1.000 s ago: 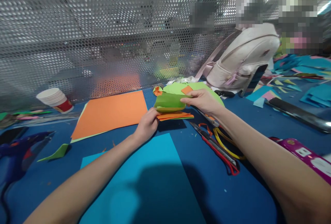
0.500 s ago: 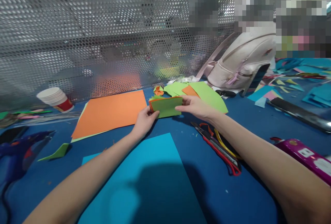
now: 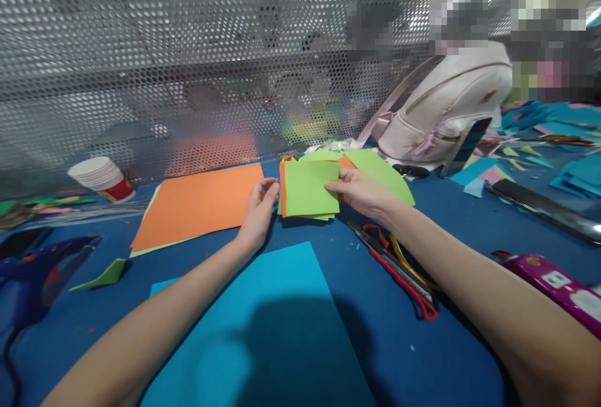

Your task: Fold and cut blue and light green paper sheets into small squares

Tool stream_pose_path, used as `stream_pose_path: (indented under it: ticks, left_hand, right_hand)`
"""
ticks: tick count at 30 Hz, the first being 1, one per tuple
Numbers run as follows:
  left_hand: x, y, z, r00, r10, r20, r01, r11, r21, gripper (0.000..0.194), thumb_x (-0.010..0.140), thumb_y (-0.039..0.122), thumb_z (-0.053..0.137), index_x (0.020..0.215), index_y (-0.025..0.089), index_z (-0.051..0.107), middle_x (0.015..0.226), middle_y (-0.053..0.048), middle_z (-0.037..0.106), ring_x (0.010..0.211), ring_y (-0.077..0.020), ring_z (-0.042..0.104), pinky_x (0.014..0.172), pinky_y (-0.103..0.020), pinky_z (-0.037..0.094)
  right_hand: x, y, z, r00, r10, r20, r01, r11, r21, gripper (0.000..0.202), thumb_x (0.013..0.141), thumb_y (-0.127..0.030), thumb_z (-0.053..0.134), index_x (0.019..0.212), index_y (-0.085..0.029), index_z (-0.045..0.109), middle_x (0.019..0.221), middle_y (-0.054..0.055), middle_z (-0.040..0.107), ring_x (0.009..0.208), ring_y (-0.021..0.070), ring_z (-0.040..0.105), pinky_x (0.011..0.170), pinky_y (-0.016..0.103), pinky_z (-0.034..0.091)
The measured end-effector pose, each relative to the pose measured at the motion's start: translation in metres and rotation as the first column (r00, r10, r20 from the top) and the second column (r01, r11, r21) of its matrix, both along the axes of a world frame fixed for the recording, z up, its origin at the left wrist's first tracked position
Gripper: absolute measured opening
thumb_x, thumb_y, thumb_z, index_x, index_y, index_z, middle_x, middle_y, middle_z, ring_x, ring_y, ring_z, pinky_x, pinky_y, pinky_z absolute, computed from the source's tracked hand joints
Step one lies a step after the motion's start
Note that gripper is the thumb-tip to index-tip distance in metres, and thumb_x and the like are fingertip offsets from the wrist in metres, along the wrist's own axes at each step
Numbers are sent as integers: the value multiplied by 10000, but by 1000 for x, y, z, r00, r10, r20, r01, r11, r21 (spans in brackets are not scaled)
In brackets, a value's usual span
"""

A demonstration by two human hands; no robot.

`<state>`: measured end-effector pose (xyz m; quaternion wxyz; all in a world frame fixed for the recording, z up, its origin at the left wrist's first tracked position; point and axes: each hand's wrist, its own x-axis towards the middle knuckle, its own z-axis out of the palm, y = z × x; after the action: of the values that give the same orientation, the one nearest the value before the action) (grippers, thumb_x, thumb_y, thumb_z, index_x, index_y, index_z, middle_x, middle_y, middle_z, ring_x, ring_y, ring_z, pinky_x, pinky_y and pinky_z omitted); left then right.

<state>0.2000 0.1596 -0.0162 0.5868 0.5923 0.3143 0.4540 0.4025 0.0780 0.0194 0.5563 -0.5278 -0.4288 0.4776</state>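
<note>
My right hand [image 3: 359,191] pinches the right edge of a small stack of green and orange paper squares [image 3: 310,188], thumb in front and fingers behind. The stack is tilted up so that its green front sheet faces me, with orange and green edges showing at the left. Just off its left edge is my left hand [image 3: 258,213], fingers loosely bent and apart, holding nothing visible. Behind the stack lie larger green paper pieces [image 3: 380,172]. A large orange sheet [image 3: 201,206] lies left of my left hand, and a blue sheet [image 3: 253,325] lies nearer me.
Scissors and a red-handled cutter [image 3: 399,269] lie by my right forearm. A purple device [image 3: 549,288] sits at right, a blue glue gun [image 3: 32,288] at left. Stacked paper cups [image 3: 101,178], a pale backpack [image 3: 441,113] and a perforated metal screen [image 3: 188,50] stand farther back.
My left hand has let go of the paper stack and moved slightly left. The stack has turned upward in my right hand, showing more of its green face.
</note>
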Motion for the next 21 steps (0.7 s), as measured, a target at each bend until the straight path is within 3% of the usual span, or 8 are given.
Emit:
stream_pose_path:
  ticks: [3, 6, 7, 10, 15, 17, 21]
  left_hand:
    - [4, -4, 7, 991, -124, 42, 129, 981, -142, 305, 903, 451, 477, 994, 176, 572, 965, -81, 695, 923, -204, 677, 802, -333, 558]
    - [7, -15, 13, 964, -241, 115, 266, 909, -322, 217, 781, 256, 587, 975, 158, 584, 950, -92, 731, 950, -246, 700, 848, -384, 569]
    - [8, -19, 14, 958, -252, 134, 284, 890, -358, 277, 713, 169, 605, 988, 158, 584, 964, -86, 739, 974, -254, 700, 877, -395, 563]
    - [11, -30, 18, 960, -236, 151, 277, 884, -378, 452, 597, 39, 580, 1033, 160, 584, 1007, -78, 752, 1042, -272, 690, 954, -425, 535]
    - [15, -38, 20, 961, -157, 229, 240, 886, -398, 512, 621, -5, 607, 1105, 159, 575, 1082, -102, 747, 1106, -282, 674, 1044, -462, 477]
    - [16, -37, 20, 959, -133, 250, 229, 883, -410, 475, 664, 11, 645, 1113, 153, 584, 1084, -110, 747, 1115, -284, 672, 1060, -467, 466]
    - [15, -33, 22, 957, -89, 277, 223, 836, -501, 207, 844, 139, 597, 1042, 114, 650, 1047, -140, 754, 1104, -278, 680, 1035, -443, 500]
  right_hand:
    - [-4, 0, 2, 999, 5, -41, -7, 999, -34, 171, 662, -170, 685, 831, -189, 662, 855, 43, 759, 753, 180, 690, 772, 326, 542]
    - [-8, 1, -1, 998, -1, -66, -4, 997, -74, 154, 662, -130, 674, 805, -183, 647, 802, 34, 755, 731, 182, 695, 751, 315, 547]
    - [-10, 1, -2, 997, -3, -71, -3, 996, -84, 155, 662, -119, 672, 801, -181, 644, 786, 30, 753, 730, 182, 696, 750, 312, 547]
    - [-15, 1, -6, 996, -6, -85, -4, 993, -114, 162, 681, -110, 657, 829, -175, 646, 772, 32, 751, 732, 189, 700, 750, 318, 553]
    - [-14, 2, -11, 997, -48, -65, 38, 987, -155, 119, 698, -132, 691, 792, -176, 633, 702, 24, 729, 648, 172, 676, 652, 285, 546]
    - [-11, 4, -13, 997, -69, -44, 61, 985, -162, 151, 656, -113, 729, 744, -175, 623, 637, 10, 699, 604, 161, 655, 602, 263, 527]
    - [-5, 8, -15, 996, -86, -9, 83, 986, -143, 180, 625, -127, 754, 680, -179, 591, 613, -7, 668, 591, 148, 640, 600, 257, 521]
